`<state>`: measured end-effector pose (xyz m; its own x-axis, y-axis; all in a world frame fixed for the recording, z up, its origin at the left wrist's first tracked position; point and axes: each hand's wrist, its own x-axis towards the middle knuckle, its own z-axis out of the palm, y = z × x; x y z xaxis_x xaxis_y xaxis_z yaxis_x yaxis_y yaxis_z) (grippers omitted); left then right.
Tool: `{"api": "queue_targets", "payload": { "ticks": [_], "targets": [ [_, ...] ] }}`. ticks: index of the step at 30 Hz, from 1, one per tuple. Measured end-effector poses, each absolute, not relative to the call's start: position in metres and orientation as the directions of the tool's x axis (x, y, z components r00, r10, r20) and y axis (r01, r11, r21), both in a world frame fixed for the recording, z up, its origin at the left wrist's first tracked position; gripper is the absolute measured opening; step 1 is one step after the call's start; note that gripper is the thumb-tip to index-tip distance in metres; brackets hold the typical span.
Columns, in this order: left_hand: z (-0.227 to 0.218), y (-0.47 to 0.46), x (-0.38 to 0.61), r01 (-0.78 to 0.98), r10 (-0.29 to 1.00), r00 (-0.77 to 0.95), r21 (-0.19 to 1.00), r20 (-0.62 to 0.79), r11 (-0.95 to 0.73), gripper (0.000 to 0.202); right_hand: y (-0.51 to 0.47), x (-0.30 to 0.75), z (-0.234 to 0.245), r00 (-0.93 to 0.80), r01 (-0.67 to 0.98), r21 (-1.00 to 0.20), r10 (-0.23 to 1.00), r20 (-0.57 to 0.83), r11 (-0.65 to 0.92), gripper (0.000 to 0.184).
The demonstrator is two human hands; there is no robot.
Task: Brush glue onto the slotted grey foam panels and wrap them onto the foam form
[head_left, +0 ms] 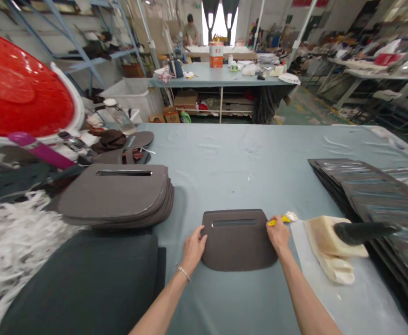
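Observation:
A dark brown bag panel (239, 246) with a slot near its top edge lies flat on the blue-grey table. My left hand (194, 246) grips its left edge between thumb and fingers. At the panel's right edge, my right hand (278, 236) holds a small yellow brush (289, 218), its whitish end pointing right, away from the panel. Left of my hands sits a stack of similar slotted brown panels (116, 193). To the right, a cream-coloured, glue-stained container (324, 237) with a thick black handle (364, 231) rests on a whitish sheet (329, 298).
Dark layered pieces (374, 195) are piled along the right side. At left are a large dark green-grey piece (95, 279), white strips (18, 260) and a red basin (22, 88). Another table (197, 77) stands beyond mine, with a person (190, 32) farther back.

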<state>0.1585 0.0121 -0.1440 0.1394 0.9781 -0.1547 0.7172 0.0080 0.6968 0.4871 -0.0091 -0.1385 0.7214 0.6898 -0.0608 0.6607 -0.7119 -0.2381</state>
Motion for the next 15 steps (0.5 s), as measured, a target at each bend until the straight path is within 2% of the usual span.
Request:
{"api": "queue_targets", "payload": {
  "ticks": [5, 10, 15],
  "targets": [
    [-0.139, 0.019, 0.158, 0.764, 0.986, 0.113, 0.645, -0.122, -0.008, 0.037, -0.005, 0.483, -0.145, 0.721, 0.671, -0.174, 0.689, -0.077, -0.721, 0.025],
    [-0.142, 0.032, 0.154, 0.777, 0.980, 0.079, 0.627, -0.183, 0.054, 0.037, -0.007, 0.474, -0.143, 0.729, 0.667, -0.153, 0.681, -0.068, -0.729, 0.025],
    [-0.141, 0.034, 0.152, 0.771, 0.977, 0.096, 0.635, -0.189, 0.047, 0.038, -0.006, 0.467, -0.135, 0.747, 0.653, -0.113, 0.661, -0.071, -0.749, 0.024]
  ]
}}
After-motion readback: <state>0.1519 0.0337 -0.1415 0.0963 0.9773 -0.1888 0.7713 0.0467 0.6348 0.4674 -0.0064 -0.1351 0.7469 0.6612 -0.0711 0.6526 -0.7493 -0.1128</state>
